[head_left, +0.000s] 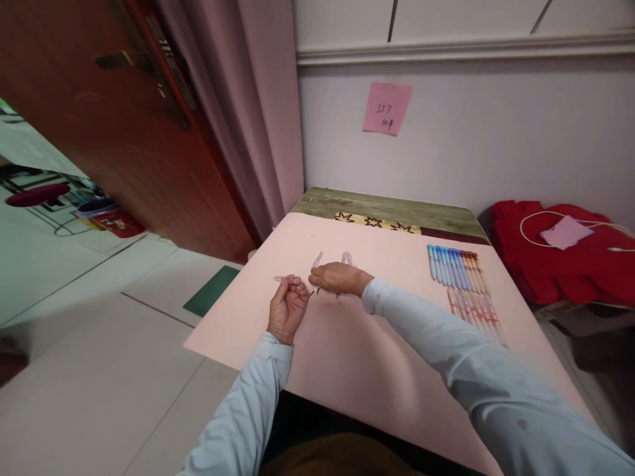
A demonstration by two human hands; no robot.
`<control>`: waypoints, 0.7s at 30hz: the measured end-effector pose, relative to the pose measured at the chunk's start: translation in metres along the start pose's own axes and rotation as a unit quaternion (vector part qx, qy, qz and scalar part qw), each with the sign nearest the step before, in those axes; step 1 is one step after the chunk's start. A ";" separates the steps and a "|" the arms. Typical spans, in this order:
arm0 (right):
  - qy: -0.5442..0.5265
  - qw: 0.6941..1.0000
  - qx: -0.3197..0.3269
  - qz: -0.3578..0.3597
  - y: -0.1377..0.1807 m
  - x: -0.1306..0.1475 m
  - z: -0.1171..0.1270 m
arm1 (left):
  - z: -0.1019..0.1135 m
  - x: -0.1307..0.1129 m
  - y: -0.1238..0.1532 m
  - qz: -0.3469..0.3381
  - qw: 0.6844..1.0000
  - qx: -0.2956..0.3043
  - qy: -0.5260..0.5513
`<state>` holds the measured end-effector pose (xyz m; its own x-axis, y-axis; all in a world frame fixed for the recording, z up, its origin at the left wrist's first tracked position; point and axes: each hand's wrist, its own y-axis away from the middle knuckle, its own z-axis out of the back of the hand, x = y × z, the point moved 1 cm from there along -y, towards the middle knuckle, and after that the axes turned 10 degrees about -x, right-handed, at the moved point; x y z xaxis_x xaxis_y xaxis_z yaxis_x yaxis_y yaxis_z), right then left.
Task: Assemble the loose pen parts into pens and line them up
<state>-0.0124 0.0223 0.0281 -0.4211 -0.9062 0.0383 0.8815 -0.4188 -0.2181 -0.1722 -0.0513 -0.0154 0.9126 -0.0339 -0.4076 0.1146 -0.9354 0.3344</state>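
Note:
My left hand [286, 307] is curled above the pink sheet [347, 357] on the table, its fingers pinched on a small clear pink pen part [282, 278]. My right hand [336, 277] lies palm down just to its right, its fingers bent over a few clear pen parts [345, 256] that stick out beyond it. I cannot make out whether it grips any of them. The two hands almost touch. Both sleeves are light blue.
A row of several blue and orange pens [454, 264] lies at the right of the sheet, with several pink pens [476, 311] below it. Red cloth [560, 264] with a white cable sits at far right. A pink note [387, 108] hangs on the wall; a door [124, 132] and curtain stand at left.

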 end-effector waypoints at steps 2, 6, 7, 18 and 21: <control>-0.046 0.992 -0.092 -0.066 0.020 -0.002 0.009 | 0.000 0.000 0.001 -0.004 1.000 0.003 -0.012; -0.035 0.943 -0.231 -0.238 0.077 -0.005 0.014 | -0.002 0.000 0.008 -0.065 0.993 -0.003 -0.096; -0.042 0.912 -0.281 -0.296 0.092 -0.006 0.012 | -0.004 0.000 0.010 -0.086 0.986 -0.001 -0.142; -0.475 0.433 -0.593 -0.484 0.154 0.005 -0.036 | -0.043 -0.004 -0.024 -0.192 0.475 -0.069 -0.856; -0.476 0.437 -0.589 -0.486 0.154 0.007 -0.036 | -0.048 0.008 -0.021 -0.150 0.440 -0.055 -0.883</control>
<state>0.1132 -0.0467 -0.0400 0.2995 -0.1811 0.9368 -0.5718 -0.8200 0.0242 -0.1485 -0.0155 0.0147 -0.8692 -0.2256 -0.4400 0.2323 -0.9719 0.0394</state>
